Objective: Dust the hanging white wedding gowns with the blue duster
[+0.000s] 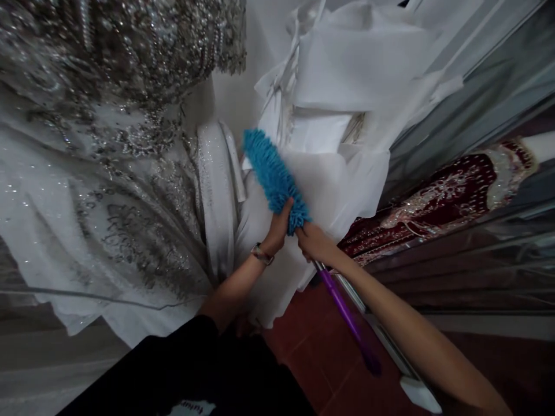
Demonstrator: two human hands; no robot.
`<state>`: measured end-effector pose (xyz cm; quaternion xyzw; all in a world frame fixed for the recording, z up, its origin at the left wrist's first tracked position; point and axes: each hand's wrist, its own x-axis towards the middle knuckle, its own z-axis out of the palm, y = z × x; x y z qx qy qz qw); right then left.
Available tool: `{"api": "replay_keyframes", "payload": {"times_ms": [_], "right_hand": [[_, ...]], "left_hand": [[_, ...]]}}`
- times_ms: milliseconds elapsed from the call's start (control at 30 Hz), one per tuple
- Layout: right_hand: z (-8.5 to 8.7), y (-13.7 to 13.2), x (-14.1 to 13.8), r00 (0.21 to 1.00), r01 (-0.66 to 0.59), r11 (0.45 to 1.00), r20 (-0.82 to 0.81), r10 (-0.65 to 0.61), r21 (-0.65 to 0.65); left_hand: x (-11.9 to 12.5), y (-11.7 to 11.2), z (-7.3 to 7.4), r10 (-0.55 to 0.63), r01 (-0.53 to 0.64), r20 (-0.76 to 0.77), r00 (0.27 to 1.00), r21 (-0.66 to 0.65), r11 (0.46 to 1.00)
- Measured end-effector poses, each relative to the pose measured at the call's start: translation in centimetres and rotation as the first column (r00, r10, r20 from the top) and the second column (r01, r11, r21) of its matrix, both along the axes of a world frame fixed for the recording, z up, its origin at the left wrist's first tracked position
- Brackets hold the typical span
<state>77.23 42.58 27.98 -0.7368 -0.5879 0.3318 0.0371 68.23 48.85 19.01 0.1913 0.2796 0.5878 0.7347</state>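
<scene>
Left hand point(277, 228): grip curled around the lower end of the blue duster head point(274, 178), thumb up against the fluffy fibres; fingertips hidden behind the head. A bracelet point(262, 254) sits on the wrist.

Right hand point(313, 242): grip wrapped tight on the duster just below the head, where the purple handle point(344, 315) begins; fingers turned away from the camera, so the exact contact is hard to make out.

Blue duster head: long, shaggy, tilted up and to the left, its tip lying against folded white fabric point(347, 75). Purple handle: runs down and right from the right hand, lower end blurred.

White beaded gown point(99, 173): fills the left side, heavy with silver beading, top and left edges cut off by the frame. A white padded roll point(217, 196) stands between the gown and the duster.

Maroon embroidered garment point(437, 199): lies to the right behind glass, partly dimmed by reflection.

Red tiled floor point(321, 358): below the hands. Black clothing point(195, 375) of the person: bottom edge, print cut off.
</scene>
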Motion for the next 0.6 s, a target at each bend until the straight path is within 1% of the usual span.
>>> {"api": "replay_keyframes", "payload": {"times_ms": [67,133,200,233,267,333,367,433,500,533,600], "right_hand": [[-3.1,-1.3,-0.6,0.973,0.099,0.977,-0.189,-0.135,-0.187],[-6.9,-3.2,-1.1,0.924,0.154,0.931,-0.285,-0.254,-0.331],[-10.3,-5.4,-1.3,0.899,0.194,0.896,-0.293,-0.325,-0.399],[-11.7,-6.5,-1.3,0.903,0.199,0.898,-0.282,-0.324,-0.392],[-12.7,-7.6,-1.1,0.917,0.192,0.916,-0.268,-0.295,-0.353],[-13.9,-9.7,-0.6,0.956,0.131,0.971,-0.234,-0.177,-0.202],[-14.2,-10.6,-0.2,0.972,0.089,0.989,-0.207,-0.112,-0.115],[-14.6,-11.9,0.6,0.991,0.033,0.999,-0.129,-0.031,0.012],[-15.7,-12.6,1.0,0.998,0.038,0.998,-0.046,-0.036,0.045],[-16.7,-12.8,1.0,0.998,0.064,0.997,-0.023,-0.063,0.046],[-19.3,-13.2,0.7,0.988,0.152,0.988,-0.045,-0.151,0.017]], "left_hand": [[-0.7,-2.5,-3.3,-0.048,0.045,-0.014,0.999,-0.158,0.986],[-1.4,-5.3,-6.6,-0.117,0.096,-0.046,0.992,-0.333,0.938],[-2.0,-8.0,-9.0,-0.143,0.094,-0.078,0.987,-0.446,0.890],[-2.2,-9.1,-9.8,-0.128,0.071,-0.094,0.987,-0.465,0.882],[-2.3,-10.1,-10.2,-0.104,0.042,-0.109,0.989,-0.465,0.884],[-2.3,-11.4,-10.4,-0.060,-0.005,-0.141,0.988,-0.419,0.908],[-2.2,-11.8,-10.4,-0.056,-0.005,-0.150,0.987,-0.379,0.925],[-1.9,-12.1,-10.2,-0.097,0.052,-0.148,0.984,-0.280,0.959],[-1.5,-12.0,-10.5,-0.151,0.123,-0.136,0.979,-0.191,0.974],[-1.3,-11.9,-10.8,-0.169,0.144,-0.129,0.977,-0.180,0.973],[-1.2,-12.0,-11.4,-0.203,0.185,-0.056,0.978,-0.239,0.953]]}}
